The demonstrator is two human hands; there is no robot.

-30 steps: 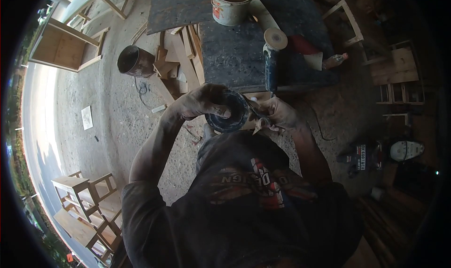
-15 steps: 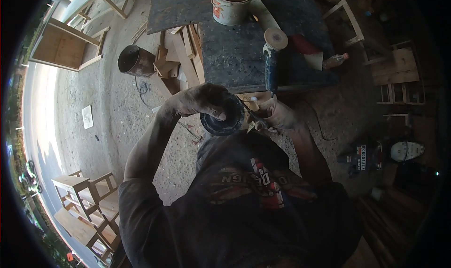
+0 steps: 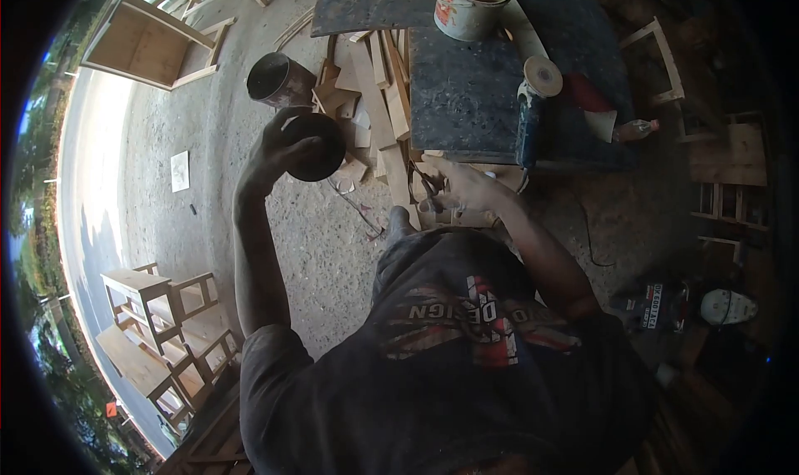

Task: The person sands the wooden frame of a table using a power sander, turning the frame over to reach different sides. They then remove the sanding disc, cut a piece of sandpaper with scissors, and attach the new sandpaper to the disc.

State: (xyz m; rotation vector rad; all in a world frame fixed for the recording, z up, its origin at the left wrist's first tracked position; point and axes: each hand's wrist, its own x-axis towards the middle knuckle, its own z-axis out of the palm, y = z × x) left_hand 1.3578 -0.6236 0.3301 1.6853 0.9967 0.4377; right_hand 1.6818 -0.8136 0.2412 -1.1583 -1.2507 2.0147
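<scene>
My left hand [image 3: 279, 154] grips a round black disc [image 3: 320, 148] at its side, held up over the concrete floor to the left of the wood pile. The disc's exact kind is not clear. My right hand [image 3: 470, 188] is just off the near edge of the dark work table, its fingers closed around a slim dark tool [image 3: 424, 184] whose kind I cannot make out. On the table, close to that hand, lies a blue angle grinder [image 3: 527, 129] with a pale round sanding disc [image 3: 543, 76] facing up.
A paint-stained white bucket [image 3: 470, 13] stands on the work table [image 3: 466, 92], a plastic bottle [image 3: 637, 130] at its right edge. Wood offcuts [image 3: 379, 84] and a dark bucket [image 3: 281, 79] are left of it. Wooden stools [image 3: 141, 283] stand at lower left, a motorbike [image 3: 657, 308] at right.
My left hand has moved away to the left with the black disc, apart from my right hand. My right hand stays near the table edge. The whole view has shifted slightly.
</scene>
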